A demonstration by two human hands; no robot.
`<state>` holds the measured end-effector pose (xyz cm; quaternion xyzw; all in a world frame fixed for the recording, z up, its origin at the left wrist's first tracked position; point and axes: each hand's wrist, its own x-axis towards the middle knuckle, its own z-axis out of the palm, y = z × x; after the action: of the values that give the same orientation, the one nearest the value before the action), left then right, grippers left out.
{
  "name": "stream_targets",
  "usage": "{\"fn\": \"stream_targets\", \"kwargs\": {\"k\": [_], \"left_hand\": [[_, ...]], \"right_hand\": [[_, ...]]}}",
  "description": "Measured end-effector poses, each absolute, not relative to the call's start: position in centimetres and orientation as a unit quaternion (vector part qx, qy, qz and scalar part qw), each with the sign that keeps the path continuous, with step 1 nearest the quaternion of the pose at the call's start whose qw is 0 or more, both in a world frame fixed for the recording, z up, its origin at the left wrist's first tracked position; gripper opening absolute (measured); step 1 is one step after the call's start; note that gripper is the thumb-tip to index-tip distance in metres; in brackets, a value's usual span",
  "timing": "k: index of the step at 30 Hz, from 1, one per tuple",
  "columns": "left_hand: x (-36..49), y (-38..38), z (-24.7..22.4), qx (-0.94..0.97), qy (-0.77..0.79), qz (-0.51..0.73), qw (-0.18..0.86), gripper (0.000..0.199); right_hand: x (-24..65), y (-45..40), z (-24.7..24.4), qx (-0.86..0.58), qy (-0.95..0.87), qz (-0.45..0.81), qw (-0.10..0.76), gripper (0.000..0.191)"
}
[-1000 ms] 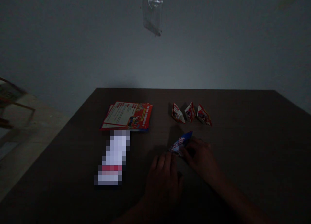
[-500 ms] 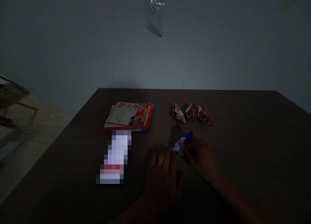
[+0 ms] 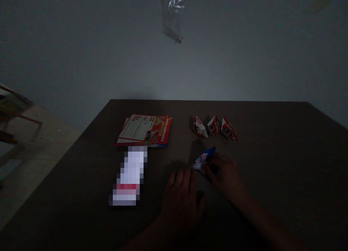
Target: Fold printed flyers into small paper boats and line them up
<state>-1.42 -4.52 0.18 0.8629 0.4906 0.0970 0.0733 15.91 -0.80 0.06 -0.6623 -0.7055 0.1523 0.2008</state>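
A blue folded paper (image 3: 203, 158) with a white snowflake pattern stands on the dark table between my hands. My right hand (image 3: 224, 173) pinches its right side between thumb and fingers. My left hand (image 3: 181, 196) lies palm down with its fingers extended, the fingertips at the paper's lower left corner. Behind the blue paper, three red and white folded papers stand in a row: a left one (image 3: 200, 127), a middle one (image 3: 214, 126) and a right one (image 3: 229, 129).
A stack of printed red and white sheets (image 3: 143, 129) lies on the table (image 3: 272, 135) at the left. In front of it is a blurred, bright phone-like object (image 3: 129, 178). A clear plastic bag (image 3: 173, 17) hangs on the wall behind. Shelf-like furniture is at the far left.
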Motion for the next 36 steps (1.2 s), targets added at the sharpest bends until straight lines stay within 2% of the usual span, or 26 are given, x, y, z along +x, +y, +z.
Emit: {"fn": "stream_targets", "kwargs": {"k": [27,36], "left_hand": [[-1.7,-3.7,0.9,0.864,0.48,0.107,0.11,0.054],[-1.8,-3.3,1.2,0.849,0.508,0.107,0.093,0.053]], "right_hand": [[16.2,-0.7,-0.4,-0.662,-0.708,0.139,0.202,0.021],[16.3,-0.7,-0.9,-0.664,-0.708,0.126,0.204,0.019]]}}
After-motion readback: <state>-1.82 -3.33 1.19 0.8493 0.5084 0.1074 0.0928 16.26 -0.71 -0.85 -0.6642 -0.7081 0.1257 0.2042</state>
